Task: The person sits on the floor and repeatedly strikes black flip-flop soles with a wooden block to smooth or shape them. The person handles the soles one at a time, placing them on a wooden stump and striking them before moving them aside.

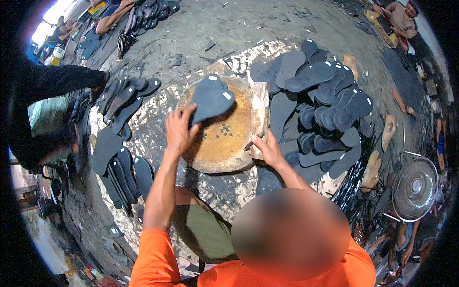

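My left hand [180,127] grips the heel end of a pair of black shoe soles [212,99], one lying over the other, each with a small white label. The soles are held over a round wooden chopping block [229,155] with a worn brown top. Small black square scraps [223,130] lie on the block below them. My right hand [270,151] is closed around the near end of a pale, rough wooden bar [259,112] at the right edge of the block. Part of its grip is hidden behind the fingers.
Piled black soles [330,79] crowd the floor at the right, with more stacks [125,167] to the left. A round fan [415,186] stands at far right. One person [401,20] sits at upper right; another person's dark-trousered leg [67,81] reaches in from the left.
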Available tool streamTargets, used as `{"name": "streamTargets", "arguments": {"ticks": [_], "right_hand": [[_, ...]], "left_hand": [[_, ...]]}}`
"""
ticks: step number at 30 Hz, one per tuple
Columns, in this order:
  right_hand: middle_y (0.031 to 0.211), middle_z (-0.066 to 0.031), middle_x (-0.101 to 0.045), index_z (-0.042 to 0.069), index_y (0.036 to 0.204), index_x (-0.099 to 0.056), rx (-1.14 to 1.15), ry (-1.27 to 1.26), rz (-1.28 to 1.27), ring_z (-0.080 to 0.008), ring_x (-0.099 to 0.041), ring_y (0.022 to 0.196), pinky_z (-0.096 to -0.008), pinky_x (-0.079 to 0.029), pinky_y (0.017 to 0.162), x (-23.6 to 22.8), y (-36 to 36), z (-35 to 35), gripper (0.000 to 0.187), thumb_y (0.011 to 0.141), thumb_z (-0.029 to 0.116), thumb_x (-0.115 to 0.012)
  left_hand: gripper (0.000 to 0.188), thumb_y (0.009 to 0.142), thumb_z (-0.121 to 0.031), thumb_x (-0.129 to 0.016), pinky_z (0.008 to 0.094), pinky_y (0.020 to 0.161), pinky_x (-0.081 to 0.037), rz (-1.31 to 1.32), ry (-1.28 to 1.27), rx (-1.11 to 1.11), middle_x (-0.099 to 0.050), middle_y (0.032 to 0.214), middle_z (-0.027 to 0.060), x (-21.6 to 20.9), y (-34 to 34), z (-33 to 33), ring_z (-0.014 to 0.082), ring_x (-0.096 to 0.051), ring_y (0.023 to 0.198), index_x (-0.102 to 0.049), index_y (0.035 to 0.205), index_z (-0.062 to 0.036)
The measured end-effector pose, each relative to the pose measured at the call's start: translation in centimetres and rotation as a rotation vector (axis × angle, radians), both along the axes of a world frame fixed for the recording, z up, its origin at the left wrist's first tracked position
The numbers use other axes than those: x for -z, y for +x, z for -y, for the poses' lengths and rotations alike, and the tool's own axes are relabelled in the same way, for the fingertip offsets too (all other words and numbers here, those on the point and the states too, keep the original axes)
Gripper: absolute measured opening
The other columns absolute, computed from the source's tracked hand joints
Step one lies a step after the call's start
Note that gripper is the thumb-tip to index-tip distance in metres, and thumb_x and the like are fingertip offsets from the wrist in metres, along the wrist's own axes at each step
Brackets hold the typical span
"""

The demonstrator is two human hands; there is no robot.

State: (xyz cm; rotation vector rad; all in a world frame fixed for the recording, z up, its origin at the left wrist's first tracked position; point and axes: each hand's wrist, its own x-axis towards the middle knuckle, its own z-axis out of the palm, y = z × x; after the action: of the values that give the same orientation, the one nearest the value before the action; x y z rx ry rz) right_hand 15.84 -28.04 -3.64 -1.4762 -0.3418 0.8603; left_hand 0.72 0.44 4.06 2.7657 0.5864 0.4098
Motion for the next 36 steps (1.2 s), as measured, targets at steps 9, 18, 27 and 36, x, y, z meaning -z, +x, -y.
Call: {"name": "streamTargets", "arguments": {"ticks": [9, 18, 27, 36], "right_hand": [[0.122, -0.0111, -0.062, -0.001, 0.142, -0.044, 0.062, 0.116, -0.14, -0.0173, -0.062, 0.107, -0.0336, -0.053, 0.091, -2.4, -2.2, 3.7, 0.051, 0.099, 0.019, -0.065], [0.126, -0.016, -0.063, -0.003, 0.137, -0.048, 0.025, 0.015, 0.096, -0.0241, -0.062, 0.112, -0.0386, -0.048, 0.101, -4.8, -1.4, 4.3, 0.052, 0.097, 0.025, -0.069], [0.12, -0.0273, -0.067, -0.004, 0.138, -0.044, -0.286, -0.287, 0.338, -0.035, -0.067, 0.114, -0.0442, -0.051, 0.097, -9.5, -1.7, 0.5, 0.073, 0.092, 0.042, -0.075], [0.117, -0.013, -0.062, -0.002, 0.14, -0.044, -0.109, 0.094, -0.242, -0.0179, -0.066, 0.103, -0.0338, -0.054, 0.088, -7.3, -3.0, 2.1, 0.053, 0.106, 0.039, -0.054]], "left_hand": [[0.067, 0.076, -0.026, -0.083, 0.0473, 0.096, -0.043, -0.077, -0.137, 0.039, -0.057, 0.126, 0.0098, 2.4, -1.8, 5.6, 0.0335, -0.053, 0.114, -0.06, 0.14, -0.0258], [0.069, 0.078, -0.051, -0.082, 0.0518, 0.1, -0.041, -0.087, -0.113, -0.071, -0.057, 0.129, 0.0111, 3.3, -4.2, 13.3, 0.0353, -0.052, 0.117, -0.064, 0.138, -0.0233], [0.028, 0.093, -0.018, -0.072, 0.044, 0.084, -0.054, 0.015, -0.699, 0.049, -0.069, 0.106, 0.019, 1.0, -2.3, 17.4, 0.0381, -0.067, 0.094, -0.067, 0.114, -0.0017], [0.026, 0.1, -0.009, -0.065, 0.0265, 0.08, -0.053, 0.543, -1.515, -0.447, -0.066, 0.089, -0.0007, 1.9, -0.1, 17.7, 0.0095, -0.067, 0.087, -0.064, 0.126, -0.0034]]}}
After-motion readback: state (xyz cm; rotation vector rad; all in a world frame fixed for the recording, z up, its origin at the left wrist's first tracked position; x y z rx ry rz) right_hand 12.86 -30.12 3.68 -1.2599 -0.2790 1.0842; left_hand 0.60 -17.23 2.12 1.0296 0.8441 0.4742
